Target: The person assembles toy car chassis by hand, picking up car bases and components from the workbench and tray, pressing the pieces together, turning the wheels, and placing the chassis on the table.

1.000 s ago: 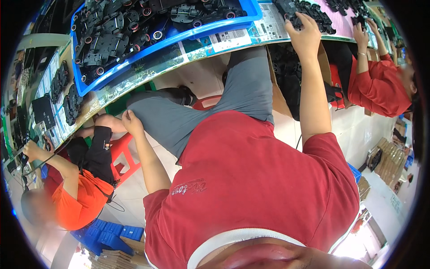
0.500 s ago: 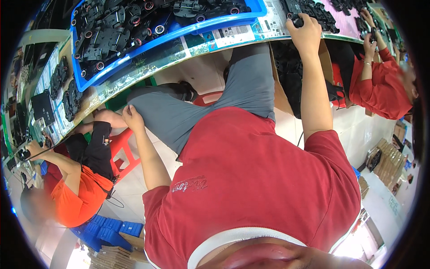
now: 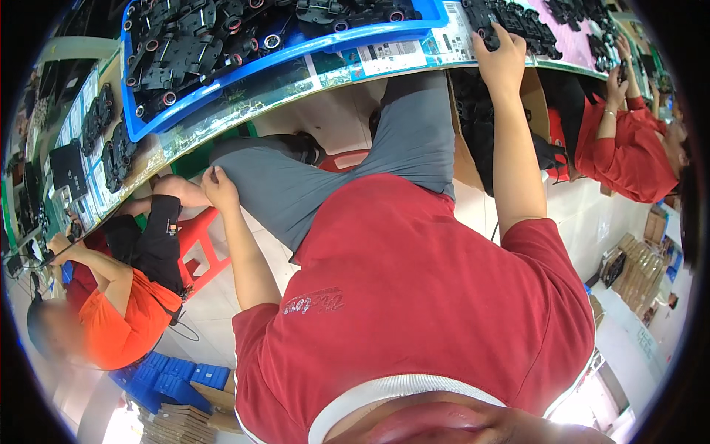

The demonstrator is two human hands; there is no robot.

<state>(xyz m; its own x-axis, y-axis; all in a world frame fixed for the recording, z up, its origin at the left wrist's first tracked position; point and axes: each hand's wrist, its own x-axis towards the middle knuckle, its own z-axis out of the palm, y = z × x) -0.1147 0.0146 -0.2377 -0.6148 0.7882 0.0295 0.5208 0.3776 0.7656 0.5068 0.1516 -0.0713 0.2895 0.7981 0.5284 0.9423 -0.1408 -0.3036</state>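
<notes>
My right hand (image 3: 503,63) is at the table's edge, thumb and fingers bent around the near end of a black toy-car chassis (image 3: 482,15). More black chassis (image 3: 538,33) lie side by side just to its right. Low on the left, beside my grey-trousered knee, my left hand (image 3: 221,191) is closed with its fingertips together. A small dark spot shows at those fingertips, too small to name. Ahead of me a blue tray (image 3: 222,87) holds a heap of black chassis (image 3: 185,59) with small ringed wheels.
Two black chassis (image 3: 118,155) and a flat black box (image 3: 68,170) lie left of the tray. A co-worker in orange (image 3: 122,325) sits at left, another in red (image 3: 629,159) at right. An open carton (image 3: 534,92) stands under the table near my right forearm.
The view has shifted slightly. My right hand stays at the chassis, its fingers moved a little. My left hand has turned slightly. The co-workers' arms have moved.
</notes>
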